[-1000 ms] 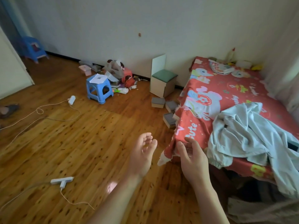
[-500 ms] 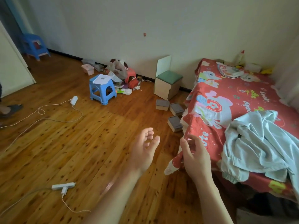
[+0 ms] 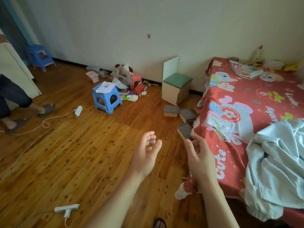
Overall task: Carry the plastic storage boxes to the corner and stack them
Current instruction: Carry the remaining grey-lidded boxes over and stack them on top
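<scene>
While both bare forearms reach forward over the wooden floor (image 3: 65,162), the left hand (image 3: 144,153) is turned palm inward, fingers loosely curled and holding nothing. Beside it, the right hand (image 3: 199,155) hangs relaxed and empty too, thumb up. Just beyond its fingertips, three lidded storage boxes (image 3: 185,130) sit on the floor against the red bedspread (image 3: 246,99), near the green-topped stool (image 3: 176,88).

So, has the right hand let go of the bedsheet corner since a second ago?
Yes. The right hand now hangs free, empty, forward of the bedsheet corner it pinched earlier.
</scene>
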Motion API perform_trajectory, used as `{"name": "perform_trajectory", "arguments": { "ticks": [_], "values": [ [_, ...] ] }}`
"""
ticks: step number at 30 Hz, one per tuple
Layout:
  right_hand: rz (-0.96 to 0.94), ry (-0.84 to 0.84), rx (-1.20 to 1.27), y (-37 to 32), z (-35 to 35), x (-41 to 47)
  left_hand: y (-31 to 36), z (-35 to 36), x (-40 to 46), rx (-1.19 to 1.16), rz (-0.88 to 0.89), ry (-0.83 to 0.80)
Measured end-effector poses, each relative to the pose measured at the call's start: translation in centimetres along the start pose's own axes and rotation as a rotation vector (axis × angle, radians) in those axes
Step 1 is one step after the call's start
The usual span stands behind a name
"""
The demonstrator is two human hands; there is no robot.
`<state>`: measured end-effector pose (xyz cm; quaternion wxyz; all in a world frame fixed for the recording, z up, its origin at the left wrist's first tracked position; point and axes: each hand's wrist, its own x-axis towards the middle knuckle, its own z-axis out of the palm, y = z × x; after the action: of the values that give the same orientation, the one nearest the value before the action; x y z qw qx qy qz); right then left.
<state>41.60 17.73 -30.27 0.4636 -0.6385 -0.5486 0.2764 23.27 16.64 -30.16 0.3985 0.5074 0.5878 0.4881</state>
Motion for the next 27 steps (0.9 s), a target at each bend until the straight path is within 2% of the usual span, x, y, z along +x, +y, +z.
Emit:
{"name": "perform_trajectory", "arguments": {
  "ticks": [9, 19, 27],
  "values": [
    [0.038, 0.060, 0.033, 2.6, 0.3, 11.4, 2.2, 4.9, 10.8, 0.068, 0.030, -0.024],
    [0.041, 0.077, 0.011, 4.0, 0.8, 18.0, 2.6, 7.6, 17.3, 0.077, 0.054, -0.055],
    [0.084, 0.073, -0.040, 4.5, 3.1, 23.3, 0.4, 8.0, 24.3, 0.017, 0.022, -0.101]
  ]
}}
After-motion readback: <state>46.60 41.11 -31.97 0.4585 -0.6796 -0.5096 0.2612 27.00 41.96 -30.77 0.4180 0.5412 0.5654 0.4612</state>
